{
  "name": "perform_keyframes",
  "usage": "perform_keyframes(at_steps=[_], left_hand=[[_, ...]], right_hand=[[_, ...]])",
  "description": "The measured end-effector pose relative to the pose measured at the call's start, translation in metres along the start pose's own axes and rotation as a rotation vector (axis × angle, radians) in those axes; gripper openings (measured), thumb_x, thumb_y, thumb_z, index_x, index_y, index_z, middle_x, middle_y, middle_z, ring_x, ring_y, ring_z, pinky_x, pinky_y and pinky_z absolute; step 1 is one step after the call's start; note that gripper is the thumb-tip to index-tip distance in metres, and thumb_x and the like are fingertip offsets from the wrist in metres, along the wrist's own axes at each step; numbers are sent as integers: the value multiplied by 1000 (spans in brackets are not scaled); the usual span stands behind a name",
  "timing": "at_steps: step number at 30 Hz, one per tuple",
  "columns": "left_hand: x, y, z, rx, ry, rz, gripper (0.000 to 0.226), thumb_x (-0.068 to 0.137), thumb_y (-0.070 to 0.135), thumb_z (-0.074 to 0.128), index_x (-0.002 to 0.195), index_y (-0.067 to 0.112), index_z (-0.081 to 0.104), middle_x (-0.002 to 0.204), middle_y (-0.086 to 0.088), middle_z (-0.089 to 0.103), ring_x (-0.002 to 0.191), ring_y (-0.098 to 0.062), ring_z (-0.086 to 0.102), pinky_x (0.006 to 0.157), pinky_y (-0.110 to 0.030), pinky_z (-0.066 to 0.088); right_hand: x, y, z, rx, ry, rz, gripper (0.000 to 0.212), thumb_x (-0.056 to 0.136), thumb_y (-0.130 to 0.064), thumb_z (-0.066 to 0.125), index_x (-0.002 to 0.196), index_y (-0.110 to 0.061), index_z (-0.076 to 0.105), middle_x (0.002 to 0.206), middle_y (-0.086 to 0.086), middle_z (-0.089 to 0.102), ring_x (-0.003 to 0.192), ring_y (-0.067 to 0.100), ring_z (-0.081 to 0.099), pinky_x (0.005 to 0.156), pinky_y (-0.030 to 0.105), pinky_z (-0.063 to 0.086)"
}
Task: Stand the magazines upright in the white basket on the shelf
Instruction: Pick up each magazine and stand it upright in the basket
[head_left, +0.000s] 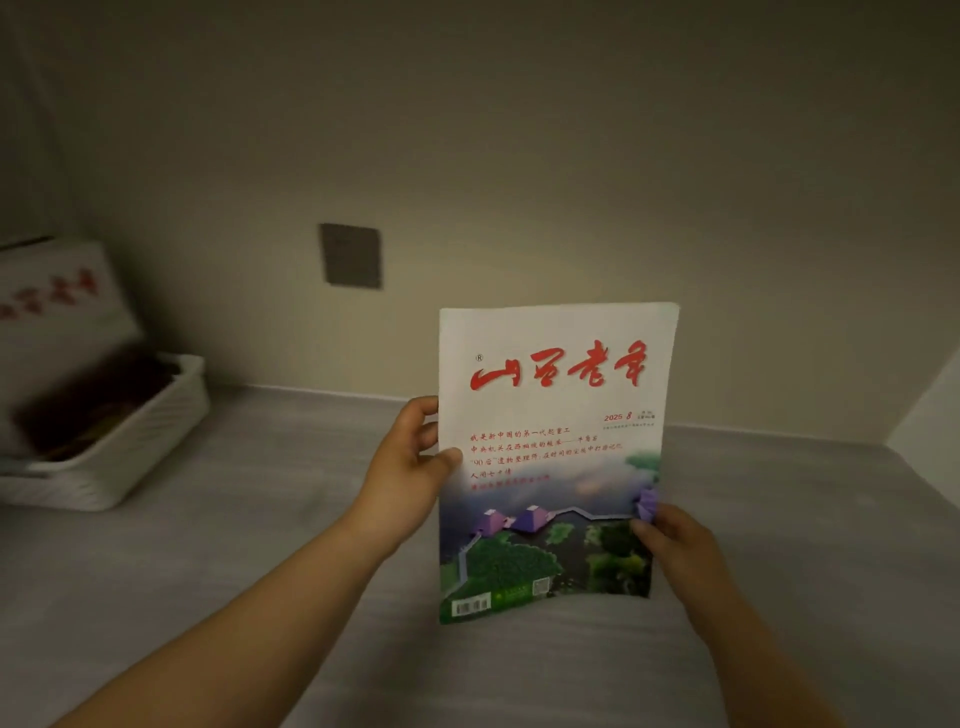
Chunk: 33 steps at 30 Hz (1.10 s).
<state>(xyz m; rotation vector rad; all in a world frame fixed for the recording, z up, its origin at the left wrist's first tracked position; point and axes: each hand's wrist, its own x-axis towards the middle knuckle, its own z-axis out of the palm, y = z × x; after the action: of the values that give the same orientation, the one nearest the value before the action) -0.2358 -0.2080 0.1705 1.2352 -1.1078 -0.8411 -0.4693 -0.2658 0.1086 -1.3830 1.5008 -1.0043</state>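
A magazine (556, 457) with a white cover, red brush lettering and a green landscape picture is held upright above the shelf, cover facing me. My left hand (410, 467) grips its left edge, thumb on the cover. My right hand (675, 545) pinches its lower right edge. The white woven basket (130, 467) stands at the far left of the shelf. Another magazine (57, 306) with the same red lettering leans upright in it, and something dark lies inside.
The grey shelf surface (260, 545) runs from the basket to a side wall at the right. A beige back wall carries a dark square plate (350, 255).
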Motion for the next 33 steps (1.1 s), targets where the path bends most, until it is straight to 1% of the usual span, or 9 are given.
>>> perform_keyframes(at_steps=[5,9,12,14,16,18,24,28,33], left_hand=[[-9,9,-134,117,200,81,36,87,3,49,78,38,44,84,24,52,83,-3,52,58,-13,49],[-7,17,-232,191,423,156,22,82,4,57,78,25,55,84,14,59,74,0,54,57,-6,48],[-4,19,-292,187,539,167,22,80,3,60,75,25,60,78,14,61,74,-5,57,64,-14,48],[-3,20,-324,186,580,169,27,79,2,61,68,26,58,72,15,59,69,-5,57,59,-17,49],[0,21,-352,184,623,175,19,79,0,61,71,18,58,73,8,60,70,-11,57,56,-15,48],[4,23,-377,168,655,167,14,79,0,61,75,13,57,78,2,61,75,-14,58,57,-13,47],[15,13,-416,89,706,152,29,80,-1,59,64,23,53,82,-3,62,79,-17,58,70,-27,48],[25,5,-427,70,708,175,31,81,1,58,63,25,50,70,11,58,67,-1,54,53,-7,47],[45,1,-430,50,658,175,29,82,-1,57,64,22,50,71,13,57,68,5,53,51,0,45]], right_hand=[[-18,-56,137,10,-86,-25,19,83,3,56,99,6,64,100,17,65,87,26,58,78,33,42],[-24,-100,235,-9,-162,-114,13,85,0,54,93,3,64,65,9,59,51,11,55,49,13,41],[-29,-125,297,37,-192,-134,16,85,5,51,98,2,60,63,7,57,34,-1,53,36,7,40],[-34,-141,331,61,-212,-162,16,86,8,48,98,6,59,76,16,61,39,2,58,46,11,49],[-38,-159,357,29,-221,-207,13,85,7,48,89,1,59,84,23,62,58,18,64,70,30,56],[-39,-180,376,-12,-207,-246,12,85,4,50,88,-1,60,88,23,64,78,33,63,87,50,50],[-29,-241,435,-79,-168,-362,25,85,-5,51,108,-2,60,112,19,63,98,33,57,76,31,38],[-21,-259,473,17,-197,-317,29,84,-3,50,111,-1,56,113,21,61,106,38,55,77,31,39],[-3,-276,502,93,-239,-272,43,83,0,50,125,-4,46,128,18,54,117,35,50,101,41,43]])
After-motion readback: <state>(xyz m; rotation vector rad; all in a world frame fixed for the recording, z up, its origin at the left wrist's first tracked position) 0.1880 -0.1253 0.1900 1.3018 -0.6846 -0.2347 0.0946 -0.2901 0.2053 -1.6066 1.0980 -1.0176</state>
